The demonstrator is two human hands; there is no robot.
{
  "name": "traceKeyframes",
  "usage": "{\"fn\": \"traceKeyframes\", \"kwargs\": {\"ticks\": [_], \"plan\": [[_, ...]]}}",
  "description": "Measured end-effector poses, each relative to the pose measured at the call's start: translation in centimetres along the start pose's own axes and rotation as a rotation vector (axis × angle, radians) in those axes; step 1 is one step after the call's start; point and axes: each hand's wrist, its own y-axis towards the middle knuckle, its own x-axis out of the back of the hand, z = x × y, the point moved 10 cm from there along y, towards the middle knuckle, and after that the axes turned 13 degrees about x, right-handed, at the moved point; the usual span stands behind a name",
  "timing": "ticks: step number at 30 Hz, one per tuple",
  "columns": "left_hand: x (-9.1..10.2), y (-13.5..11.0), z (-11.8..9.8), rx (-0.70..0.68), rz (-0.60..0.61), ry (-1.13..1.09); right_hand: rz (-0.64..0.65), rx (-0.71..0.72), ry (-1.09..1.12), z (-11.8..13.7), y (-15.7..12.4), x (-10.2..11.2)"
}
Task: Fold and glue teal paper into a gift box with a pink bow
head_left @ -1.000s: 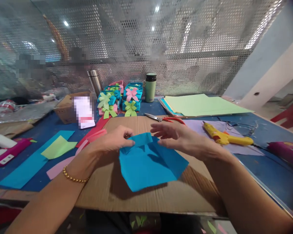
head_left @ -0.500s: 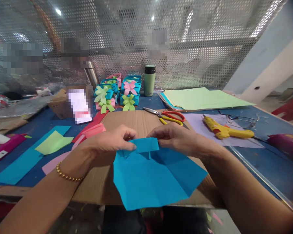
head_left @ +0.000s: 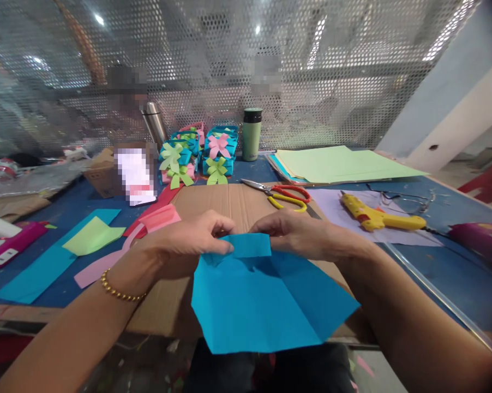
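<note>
A sheet of blue paper (head_left: 262, 311) with fold creases hangs over the near edge of the cardboard (head_left: 164, 314). Its far edge is turned up in a narrow flap. My left hand (head_left: 213, 232), below a wrist with a beaded gold bracelet, pinches the flap's left end, thumb on top. At the flap's right end, my right hand (head_left: 287, 232) grips the far edge with bent fingers; some fingertips are hidden behind the paper. Scissors (head_left: 281, 194) with red and yellow handles lie just beyond my right hand. Pink paper strips (head_left: 160, 218) lie beside my left wrist.
Finished paper baskets with bows (head_left: 217, 153) stand at the back, near a green tumbler (head_left: 251, 136) and a steel flask (head_left: 154, 123). A yellow glue gun (head_left: 381, 215) lies right on lilac paper. Green sheets (head_left: 344, 164) are stacked behind. A phone (head_left: 137, 177) leans left.
Both hands keep their hold on the blue paper. The paper has shifted slightly to the right in view, and its flap lies a little flatter.
</note>
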Motion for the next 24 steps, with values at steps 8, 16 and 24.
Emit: {"fn": "traceKeyframes", "kwargs": {"ticks": [8, 16, 24], "plan": [[0.8, -0.2, -0.1, -0.036, -0.107, 0.141, -0.142, 0.045, -0.178, 1.1, 0.1, 1.5], [-0.7, -0.4, -0.1, 0.002, -0.023, 0.131, -0.002, -0.061, -0.333, 0.4, 0.9, -0.4], [-0.6, -0.4, 0.2, 0.025, -0.029, 0.172, -0.014, -0.073, -0.293, -0.4, 0.9, -0.5]]}}
